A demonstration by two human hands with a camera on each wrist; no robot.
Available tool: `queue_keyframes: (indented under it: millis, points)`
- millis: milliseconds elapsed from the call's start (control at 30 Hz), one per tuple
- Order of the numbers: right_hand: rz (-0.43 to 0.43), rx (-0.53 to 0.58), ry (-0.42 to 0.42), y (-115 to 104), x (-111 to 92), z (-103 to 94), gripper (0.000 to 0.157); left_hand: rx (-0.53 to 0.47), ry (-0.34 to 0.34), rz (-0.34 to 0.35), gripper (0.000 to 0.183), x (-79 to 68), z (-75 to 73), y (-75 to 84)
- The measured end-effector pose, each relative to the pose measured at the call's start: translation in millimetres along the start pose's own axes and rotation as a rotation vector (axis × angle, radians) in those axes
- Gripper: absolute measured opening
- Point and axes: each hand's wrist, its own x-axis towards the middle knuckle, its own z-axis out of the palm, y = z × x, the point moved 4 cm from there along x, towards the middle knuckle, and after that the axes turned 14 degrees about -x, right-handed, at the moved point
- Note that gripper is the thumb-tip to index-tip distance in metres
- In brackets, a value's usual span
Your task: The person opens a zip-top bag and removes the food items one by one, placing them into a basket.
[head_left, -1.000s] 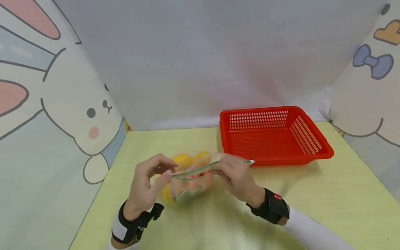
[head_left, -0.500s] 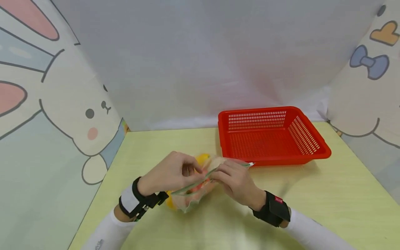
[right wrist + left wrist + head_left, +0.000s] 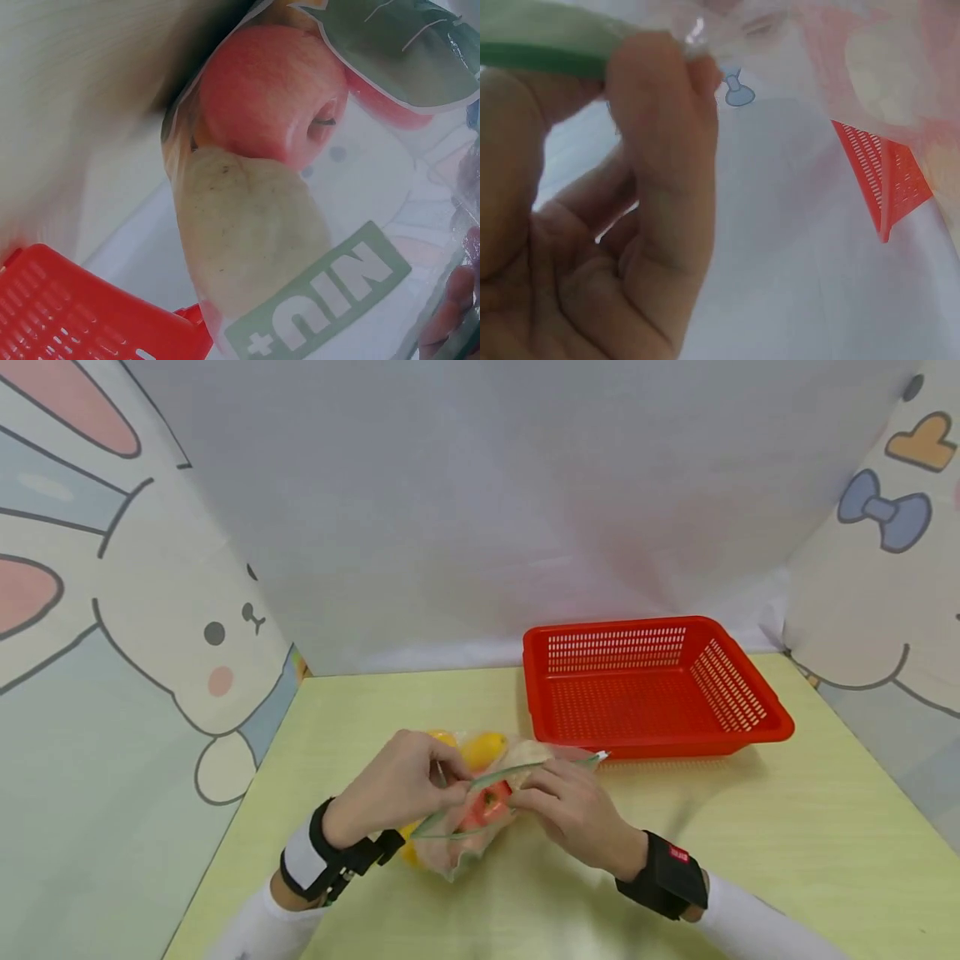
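A clear zip bag point(image 3: 455, 857) with a green zip strip point(image 3: 555, 58) lies before me, its mouth partly parted. Through the plastic show a red apple point(image 3: 486, 805), yellow fruits point(image 3: 483, 749) and a pale, roundish fruit point(image 3: 251, 225). My left hand point(image 3: 401, 787) pinches the zip edge between thumb and forefinger, near the middle of the mouth. Further right along the same edge, my right hand point(image 3: 573, 814) holds the bag with bent fingers, the white slider end sticking out beyond it. The right wrist view shows a green printed label point(image 3: 322, 296) on the bag.
A red plastic basket point(image 3: 651, 749) with slotted walls stands behind and right of the bag, close to the right hand. The pale yellow table point(image 3: 360, 706) ends at a grey back wall. Side panels carry cartoon rabbit pictures.
My left hand has come from the bag's left end to the zip edge near the right hand and now pinches it. The mouth gapes more, baring the apple. The right hand has shifted slightly.
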Motion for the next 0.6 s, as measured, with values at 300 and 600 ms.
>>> queue_keyframes:
  millis: [300, 600]
  points:
    - [-0.024, -0.014, -0.004, -3, -17, -14.1, 0.033, -0.042, 0.33, 0.042, 0.004, -10.3, -7.4, -8.1]
    - [-0.048, 0.069, -0.095, -4, -23, -22.2, 0.03, -0.135, 0.509, 0.135, 0.004, -16.8, -3.0, -10.6]
